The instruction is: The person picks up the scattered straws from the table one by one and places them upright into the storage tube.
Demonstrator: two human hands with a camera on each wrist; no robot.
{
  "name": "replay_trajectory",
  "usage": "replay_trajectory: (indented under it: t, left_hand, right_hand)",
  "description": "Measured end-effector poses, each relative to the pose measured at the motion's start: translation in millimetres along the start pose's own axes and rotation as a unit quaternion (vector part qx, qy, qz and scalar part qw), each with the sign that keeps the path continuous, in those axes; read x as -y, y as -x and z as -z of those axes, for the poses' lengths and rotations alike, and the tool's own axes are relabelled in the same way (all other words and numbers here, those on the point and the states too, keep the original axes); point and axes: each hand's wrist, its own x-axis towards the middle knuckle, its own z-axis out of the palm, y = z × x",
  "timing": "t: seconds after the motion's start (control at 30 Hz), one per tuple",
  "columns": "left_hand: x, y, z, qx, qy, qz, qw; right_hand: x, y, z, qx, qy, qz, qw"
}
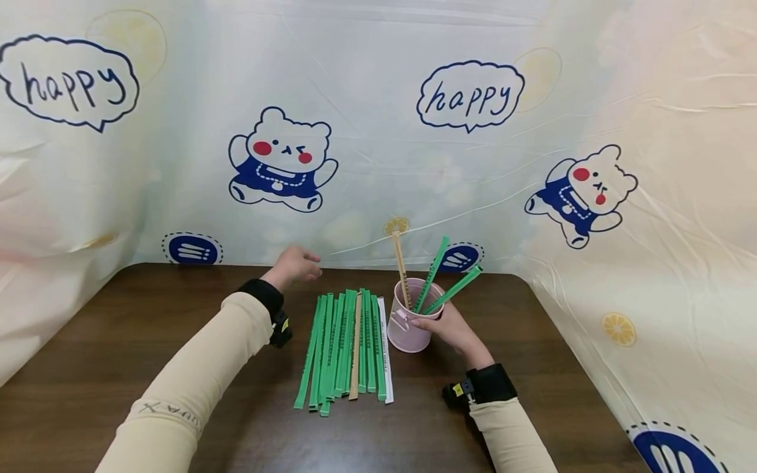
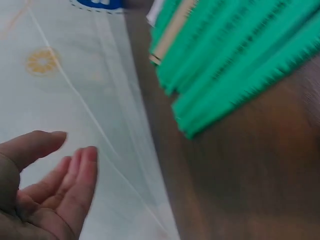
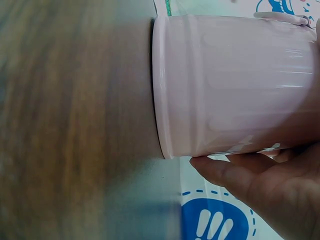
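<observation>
My left hand [image 1: 294, 266] hovers past the far end of a row of flat green strips [image 1: 331, 348], near the table's back edge. In the left wrist view its thumb and fingers stand apart with nothing between them. A small pale pink bucket [image 1: 408, 336] stands just right of the row. My right hand [image 1: 454, 328] grips the bucket's right side, thumb toward the front; the bucket's wall fills much of the right wrist view. Two green strips [image 1: 436, 263] and one tan strip [image 1: 399, 263] lean out of the bucket. Their lower ends are hidden inside.
The row on the brown table [image 1: 254, 427] also holds a tan strip [image 1: 355, 355] and, at its right end, a white strip [image 1: 386, 355]. Dark printing runs along the strips. A patterned plastic sheet [image 1: 378, 164] hangs behind the table and along both sides.
</observation>
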Motion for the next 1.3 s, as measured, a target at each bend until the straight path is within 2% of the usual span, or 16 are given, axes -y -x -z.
replay_trajectory:
  t: [0.1,0.23,0.37,0.6,0.87,1.1,1.3]
  left_hand:
    - [14.8,-2.7,-4.6,0.015,-0.025,0.025,0.9993]
    - [30.9,-4.7,-15.0,0.027,-0.034,0.055,0.9976]
    - [37.0,-0.9,-23.5,0.040,-0.035,0.074,0.9958]
    - [40.3,-2.1,-33.2,0.037,-0.054,0.062,0.9959]
    - [49.9,-9.6,-45.1,0.018,-0.108,0.043,0.9931]
    - [49.6,-11.2,-49.6,0.004,-0.115,0.036,0.9926]
    - [50.1,-12.8,-52.7,-0.006,-0.114,0.050,0.9922]
  right_hand:
    - [0,1.1,1,0.000,-0.002,-0.002,1.0000]
    - [1,1.3,0,-0.001,-0.005,-0.006,1.0000]
    - [4,-1.3,0,0.001,-0.005,-0.003,1.0000]
    - [3,-3.2,3,0.000,0.001,0.000,1.0000]
    - [4,1.2,0,0.004,-0.005,-0.006,1.0000]
    - [4,-0.2,1,0.000,-0.008,-0.006,1.0000]
    - [1,0.1,0,0.000,-0.010,-0.004,0.9999]
